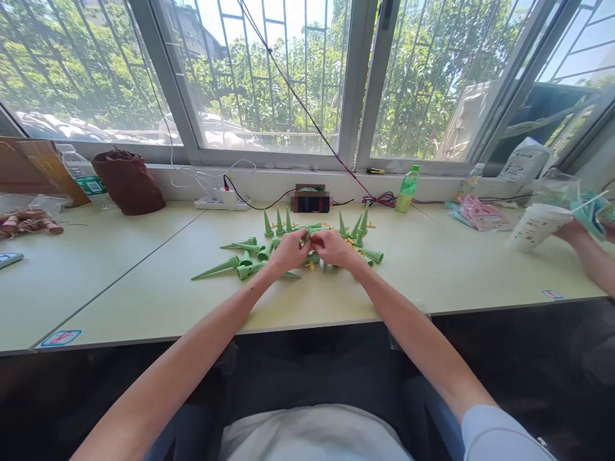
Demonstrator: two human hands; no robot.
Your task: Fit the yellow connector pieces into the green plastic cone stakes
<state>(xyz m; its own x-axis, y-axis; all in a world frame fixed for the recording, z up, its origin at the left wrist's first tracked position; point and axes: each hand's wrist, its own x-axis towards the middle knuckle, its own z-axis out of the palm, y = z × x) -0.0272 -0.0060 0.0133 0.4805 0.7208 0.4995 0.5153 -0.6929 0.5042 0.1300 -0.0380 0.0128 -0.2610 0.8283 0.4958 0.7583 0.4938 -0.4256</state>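
Note:
Over a heap of green plastic cone spikes, my left hand [289,250] and my right hand [332,247] meet with their fingertips pinched together. A bit of green plastic [304,239] shows at the fingers of my left hand. What my right hand pinches is too small and covered to make out. Left of the hands, a long green spike [217,267] lies on its side with several others. Some stand point up, such as one green spike [268,224] at the left and another spike [362,225] at the right. Small yellow valve pieces [311,265] lie among them.
Behind the heap stands a small dark device [311,201] with cables. A power strip [221,202], a green bottle [407,190] and a brown bag [129,181] line the windowsill side. At right, another person's hand [569,232] is near a white cup [539,225].

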